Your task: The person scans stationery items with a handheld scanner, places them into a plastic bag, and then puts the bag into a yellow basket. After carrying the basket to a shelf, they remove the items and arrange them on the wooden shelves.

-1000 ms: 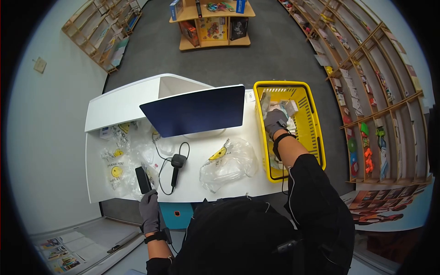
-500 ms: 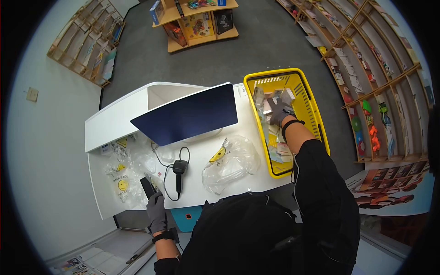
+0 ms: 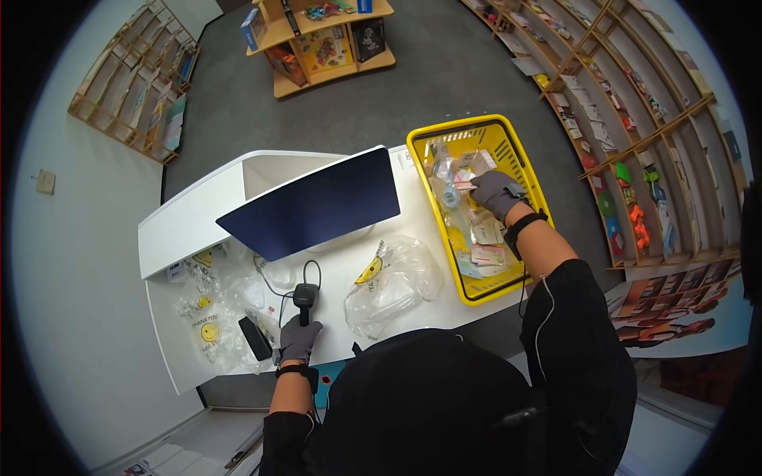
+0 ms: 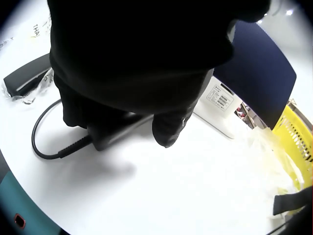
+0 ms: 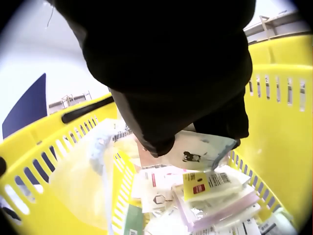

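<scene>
The gloved left hand lies over the handle of a black handheld scanner on the white counter; in the left wrist view its fingers curl round the scanner's dark handle. Inside the yellow basket, the gloved right hand pinches a pale packet with a small dark animal print, seen in the right wrist view. Below that packet lie several packaged items, among them a yellow-labelled one.
A dark monitor stands behind the scanner. Clear plastic bags lie left of the basket, and more bags are at the counter's left. A black device rests there. The scanner's cable loops over the counter.
The left hand has let go of the black device and moved right onto the scanner handle. The right hand has shifted within the basket and now holds a packet. The head view has turned slightly.
</scene>
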Demonstrator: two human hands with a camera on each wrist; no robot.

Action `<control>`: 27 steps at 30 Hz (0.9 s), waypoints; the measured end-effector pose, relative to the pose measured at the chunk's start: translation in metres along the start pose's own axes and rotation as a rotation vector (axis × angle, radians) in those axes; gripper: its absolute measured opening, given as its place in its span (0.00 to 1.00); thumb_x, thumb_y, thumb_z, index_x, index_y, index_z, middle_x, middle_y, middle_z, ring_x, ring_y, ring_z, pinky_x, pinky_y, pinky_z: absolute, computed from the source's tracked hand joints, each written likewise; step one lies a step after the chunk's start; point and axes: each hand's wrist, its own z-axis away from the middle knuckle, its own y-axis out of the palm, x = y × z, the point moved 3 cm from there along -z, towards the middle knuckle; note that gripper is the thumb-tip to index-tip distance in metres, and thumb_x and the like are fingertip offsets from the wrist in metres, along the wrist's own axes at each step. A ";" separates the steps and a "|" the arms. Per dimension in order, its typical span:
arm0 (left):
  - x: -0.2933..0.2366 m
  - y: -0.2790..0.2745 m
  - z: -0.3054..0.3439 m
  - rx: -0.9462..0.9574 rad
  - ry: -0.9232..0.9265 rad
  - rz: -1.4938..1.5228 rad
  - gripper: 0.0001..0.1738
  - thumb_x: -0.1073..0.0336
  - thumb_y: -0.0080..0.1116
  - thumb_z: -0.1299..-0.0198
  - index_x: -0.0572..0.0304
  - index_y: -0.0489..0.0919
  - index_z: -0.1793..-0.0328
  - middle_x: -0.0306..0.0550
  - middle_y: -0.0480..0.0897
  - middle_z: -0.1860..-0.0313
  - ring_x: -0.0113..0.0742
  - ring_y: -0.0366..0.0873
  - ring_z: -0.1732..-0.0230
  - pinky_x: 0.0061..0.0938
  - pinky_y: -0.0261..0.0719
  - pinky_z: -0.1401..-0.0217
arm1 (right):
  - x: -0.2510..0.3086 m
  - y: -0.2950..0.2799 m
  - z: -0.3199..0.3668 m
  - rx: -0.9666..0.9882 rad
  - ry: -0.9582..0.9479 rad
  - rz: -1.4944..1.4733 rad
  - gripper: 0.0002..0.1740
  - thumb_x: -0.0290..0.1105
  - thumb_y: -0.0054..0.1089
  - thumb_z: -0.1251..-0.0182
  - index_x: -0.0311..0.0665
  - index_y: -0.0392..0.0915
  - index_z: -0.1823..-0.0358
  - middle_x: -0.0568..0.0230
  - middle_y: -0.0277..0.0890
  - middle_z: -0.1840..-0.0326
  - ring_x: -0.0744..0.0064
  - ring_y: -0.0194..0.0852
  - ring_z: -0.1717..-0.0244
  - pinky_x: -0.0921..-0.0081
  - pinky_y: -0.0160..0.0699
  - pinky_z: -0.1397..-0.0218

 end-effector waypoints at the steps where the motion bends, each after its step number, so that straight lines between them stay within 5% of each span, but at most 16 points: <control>1: -0.006 0.001 -0.001 0.032 0.000 -0.009 0.33 0.45 0.72 0.48 0.64 0.92 0.44 0.65 0.93 0.55 0.61 0.92 0.49 0.48 0.87 0.44 | -0.007 -0.004 0.011 -0.034 -0.036 -0.028 0.23 0.51 0.64 0.27 0.49 0.92 0.40 0.52 0.91 0.40 0.46 0.89 0.38 0.53 0.86 0.33; 7: 0.008 0.022 -0.035 -0.131 0.016 -0.147 0.24 0.50 0.68 0.46 0.64 0.91 0.54 0.63 0.92 0.62 0.61 0.92 0.57 0.48 0.86 0.50 | -0.032 -0.031 0.071 -0.072 -0.042 -0.043 0.21 0.49 0.64 0.25 0.43 0.92 0.44 0.47 0.91 0.43 0.44 0.90 0.42 0.52 0.87 0.38; 11: 0.029 0.017 -0.046 -0.065 0.028 0.018 0.23 0.52 0.66 0.45 0.65 0.90 0.55 0.61 0.90 0.65 0.58 0.90 0.61 0.46 0.85 0.54 | -0.040 -0.044 0.108 -0.219 0.240 -0.213 0.24 0.51 0.63 0.25 0.37 0.91 0.50 0.43 0.91 0.49 0.41 0.91 0.47 0.52 0.88 0.43; 15: 0.029 0.002 -0.026 0.018 -0.036 0.222 0.18 0.55 0.67 0.43 0.65 0.88 0.57 0.53 0.88 0.71 0.48 0.88 0.68 0.40 0.83 0.63 | -0.040 -0.058 0.131 0.050 0.172 -0.320 0.33 0.59 0.64 0.28 0.31 0.91 0.50 0.42 0.92 0.55 0.47 0.94 0.57 0.55 0.89 0.52; 21: 0.017 -0.034 0.030 0.065 -0.047 0.570 0.11 0.63 0.70 0.40 0.61 0.86 0.55 0.39 0.85 0.72 0.28 0.80 0.76 0.27 0.74 0.74 | -0.033 -0.068 0.170 0.052 0.283 -0.744 0.25 0.49 0.66 0.27 0.29 0.89 0.59 0.53 0.88 0.69 0.62 0.88 0.73 0.66 0.85 0.68; 27: -0.020 -0.072 0.087 0.039 0.008 0.792 0.16 0.62 0.73 0.38 0.60 0.87 0.47 0.41 0.88 0.66 0.28 0.83 0.72 0.24 0.77 0.71 | -0.016 -0.057 0.200 -0.060 0.212 -1.156 0.20 0.43 0.65 0.22 0.29 0.88 0.57 0.60 0.87 0.68 0.69 0.88 0.72 0.70 0.84 0.70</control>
